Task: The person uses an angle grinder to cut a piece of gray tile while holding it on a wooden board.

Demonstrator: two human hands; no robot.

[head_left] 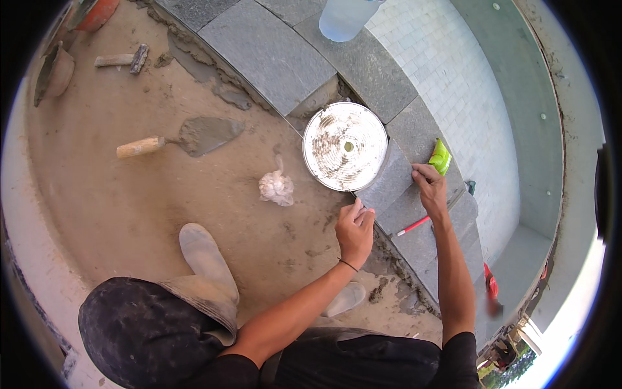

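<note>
A cut grey stone tile [387, 176] lies against the lower right rim of a round white lid [345, 146] with ringed grime and a small hole at its centre. My left hand [355, 235] is closed, its fingertips pinching the tile's near left corner. At the tile's right corner, my right hand [430, 188] pinches the edge between thumb and fingers. Just above the right hand sits a bright green packet [440, 157]. A red pencil [413, 225] lies on the paving between my forearms. The undersides of both fingertips are hidden.
Left of the lid are a knotted clear plastic bag [276, 188], a mortar-covered trowel [208, 135] and a hammer [123, 60]. Buckets [55, 74] stand at far left. A translucent container [346, 19] rests on the grey paving [269, 55]. The light-tiled basin [447, 71] curves along the right.
</note>
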